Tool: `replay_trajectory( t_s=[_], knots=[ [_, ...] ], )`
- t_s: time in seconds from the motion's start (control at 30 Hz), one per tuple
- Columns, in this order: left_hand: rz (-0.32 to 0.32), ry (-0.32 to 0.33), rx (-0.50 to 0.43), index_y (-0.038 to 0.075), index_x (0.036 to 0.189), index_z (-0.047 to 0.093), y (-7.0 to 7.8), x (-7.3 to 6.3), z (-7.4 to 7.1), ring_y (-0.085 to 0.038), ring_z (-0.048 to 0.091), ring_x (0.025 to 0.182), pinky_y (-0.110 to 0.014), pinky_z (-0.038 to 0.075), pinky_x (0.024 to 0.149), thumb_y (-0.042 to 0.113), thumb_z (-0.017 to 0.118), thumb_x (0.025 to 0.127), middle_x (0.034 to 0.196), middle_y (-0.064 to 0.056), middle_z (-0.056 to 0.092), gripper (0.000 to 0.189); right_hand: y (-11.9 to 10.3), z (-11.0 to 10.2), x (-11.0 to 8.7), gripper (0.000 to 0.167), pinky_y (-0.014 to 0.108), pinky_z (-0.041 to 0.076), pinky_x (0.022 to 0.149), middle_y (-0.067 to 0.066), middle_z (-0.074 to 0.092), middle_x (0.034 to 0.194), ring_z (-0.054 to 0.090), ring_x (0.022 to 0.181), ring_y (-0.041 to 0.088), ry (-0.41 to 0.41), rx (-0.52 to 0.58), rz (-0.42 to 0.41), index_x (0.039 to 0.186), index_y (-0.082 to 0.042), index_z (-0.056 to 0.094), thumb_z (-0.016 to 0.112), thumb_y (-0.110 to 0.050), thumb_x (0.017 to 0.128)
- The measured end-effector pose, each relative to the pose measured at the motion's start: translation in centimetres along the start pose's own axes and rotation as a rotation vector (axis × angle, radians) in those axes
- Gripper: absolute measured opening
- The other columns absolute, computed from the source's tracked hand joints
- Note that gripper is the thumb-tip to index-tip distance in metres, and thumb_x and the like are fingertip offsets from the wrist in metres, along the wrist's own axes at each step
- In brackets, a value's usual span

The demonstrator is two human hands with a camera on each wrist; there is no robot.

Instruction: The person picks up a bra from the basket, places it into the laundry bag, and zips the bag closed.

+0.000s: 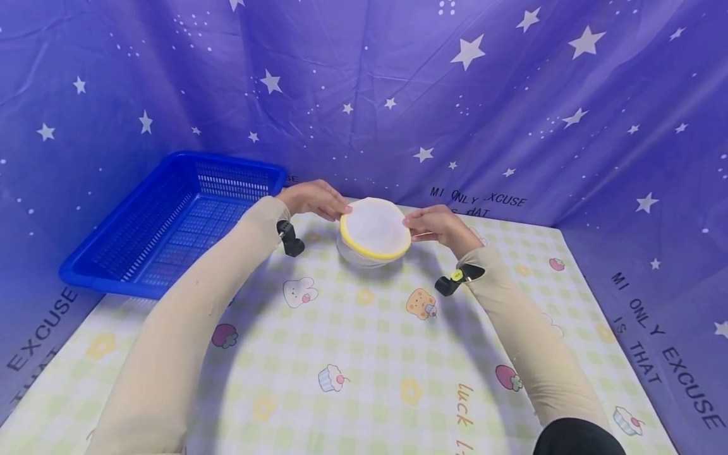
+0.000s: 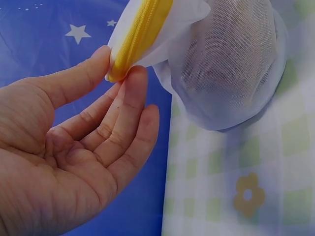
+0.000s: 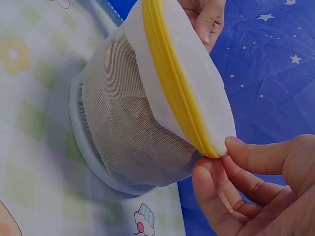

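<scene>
A round white mesh laundry bag (image 1: 376, 229) with a yellow zipper (image 3: 170, 73) around its top stands over the far middle of the table. My left hand (image 1: 314, 199) pinches the bag's zippered rim between thumb and fingers; in the left wrist view that hand (image 2: 83, 128) has the yellow edge at its fingertips. On the opposite side, my right hand (image 1: 440, 226) pinches the rim too, thumb on top, as the right wrist view shows at the zipper's end (image 3: 211, 151). The mesh wall (image 2: 226, 64) below the rim is see-through, and the lid is closed flat across the top.
A blue plastic basket (image 1: 131, 285) stands at the left, close beside my left forearm. The table wears a green-checked cloth (image 1: 370, 341) with cartoon prints. Purple-blue curtains (image 1: 364, 145) with stars hang behind the table and along both sides.
</scene>
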State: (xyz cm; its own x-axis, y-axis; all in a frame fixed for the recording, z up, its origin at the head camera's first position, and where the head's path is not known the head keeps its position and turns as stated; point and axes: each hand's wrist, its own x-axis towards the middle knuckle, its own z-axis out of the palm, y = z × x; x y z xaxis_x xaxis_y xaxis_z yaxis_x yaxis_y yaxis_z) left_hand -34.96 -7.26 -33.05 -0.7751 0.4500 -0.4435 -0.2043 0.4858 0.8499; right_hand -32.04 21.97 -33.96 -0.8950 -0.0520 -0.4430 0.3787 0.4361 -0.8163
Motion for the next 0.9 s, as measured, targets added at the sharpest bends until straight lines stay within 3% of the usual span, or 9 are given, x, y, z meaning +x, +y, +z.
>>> replay_trajectory(
  t_s=[0.37, 0.9],
  knots=[
    [0.015, -0.021, 0.023, -0.005, 0.138, 0.057, -0.02, -0.17, -0.43, -0.035, 0.059, 0.132, -0.041, 0.048, 0.115, 0.021, 0.067, 0.1, 0.142, -0.021, 0.06, 0.047, -0.06, -0.24, 0.02, 0.04, 0.025, 0.064, 0.073, -0.004, 0.071, 0.075, 0.069, 0.068, 0.009, -0.041, 0.019, -0.009, 0.132, 0.005, 0.06, 0.07, -0.011, 0.097],
    [-0.013, -0.02, 0.036, -0.004, 0.14, 0.056, 0.38, -0.33, -0.76, -0.034, 0.056, 0.135, -0.043, 0.046, 0.116, 0.026, 0.058, 0.106, 0.146, -0.022, 0.056, 0.045, -0.43, -0.55, -0.06, 0.049, 0.027, 0.064, 0.081, -0.006, 0.072, 0.081, 0.072, 0.074, 0.009, -0.071, 0.004, -0.039, 0.137, 0.005, 0.056, 0.071, -0.018, 0.097]
  ],
)
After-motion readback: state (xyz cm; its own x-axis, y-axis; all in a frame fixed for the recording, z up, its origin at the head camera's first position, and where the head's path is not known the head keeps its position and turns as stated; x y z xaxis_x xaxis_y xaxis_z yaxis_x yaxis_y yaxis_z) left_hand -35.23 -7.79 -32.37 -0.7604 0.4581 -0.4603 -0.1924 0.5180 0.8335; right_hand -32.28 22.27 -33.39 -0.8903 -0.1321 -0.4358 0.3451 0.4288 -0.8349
